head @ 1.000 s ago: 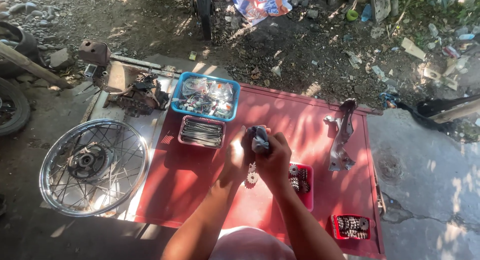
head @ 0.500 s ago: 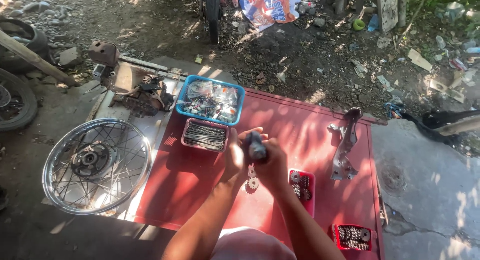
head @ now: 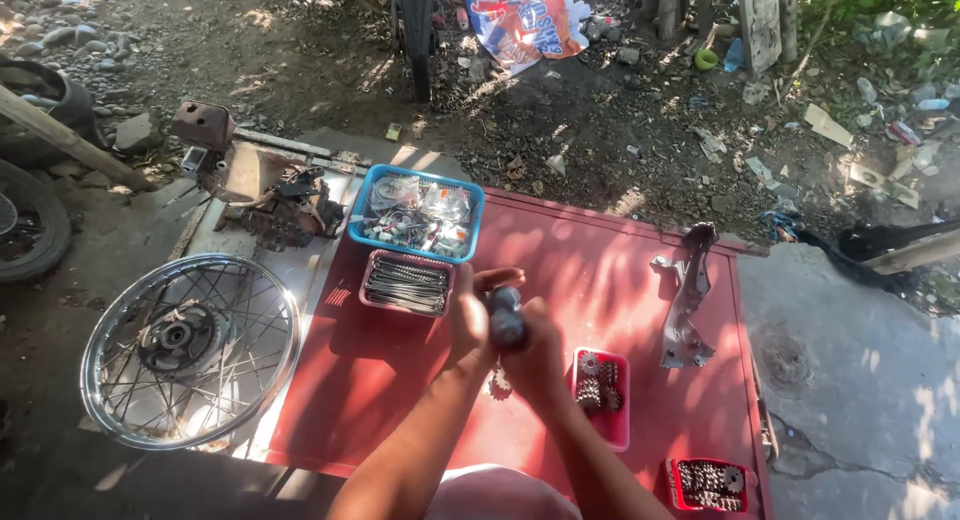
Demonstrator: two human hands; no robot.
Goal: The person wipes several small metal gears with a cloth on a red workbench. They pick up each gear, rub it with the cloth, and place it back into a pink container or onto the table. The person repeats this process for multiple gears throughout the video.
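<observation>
A: Centrally, a small dark grey metal part [head: 505,318] is held above the red table [head: 600,270], between both hands. How does each grip stand?

B: The left hand [head: 470,315] is wrapped around the part's left side, fingers curled over its top; its grip is closed on the part. The right hand [head: 535,355] clasps the part from the right and below, its grip likewise closed on it. Only a short stretch of the part shows between the hands.

A: What lies nearest beneath?

B: A small toothed gear [head: 499,383] lies on the table, just below the hands. Just right of it is a red tray of gears [head: 601,392]. A second red tray of gears [head: 708,484] sits near the table's lower right corner.

A: And farther out?

B: Beyond the hands, a shallow tray of metal rods [head: 406,283] lies just before a blue basket of mixed small parts [head: 417,215]. A bent metal bracket [head: 685,300] lies well to the right. Left of the table, a spoked wheel [head: 190,348] lies flat, with a rusty engine piece [head: 285,212] beyond it.
</observation>
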